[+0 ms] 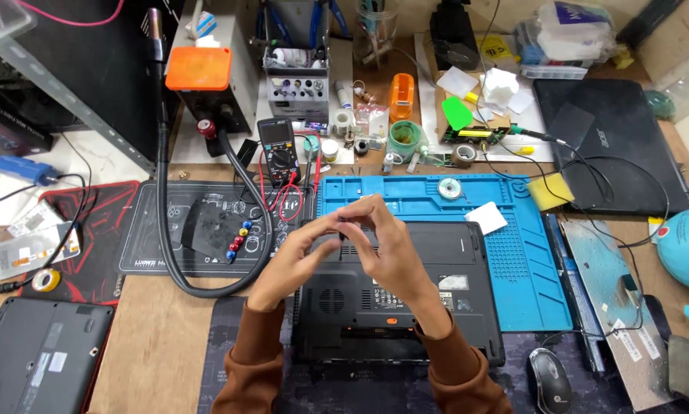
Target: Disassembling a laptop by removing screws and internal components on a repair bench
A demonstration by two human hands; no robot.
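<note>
Best done low over the upturned black laptop (pixel 406 295), which lies bottom-up at the front edge of the tabletop, half on the blue work mat (pixel 513 253); anything dropped then lands on the case, not among the clutter. Left hand (pixel 302 249) and right hand (pixel 387 241) raised above the laptop's rear edge, wrists bent inward, fingertips (pixel 343 220) meeting in a pinch. Something very small perhaps nipped between them; too small to tell. Forearms in brown sleeves (pixel 452 368) angled up from the near edge.
</note>
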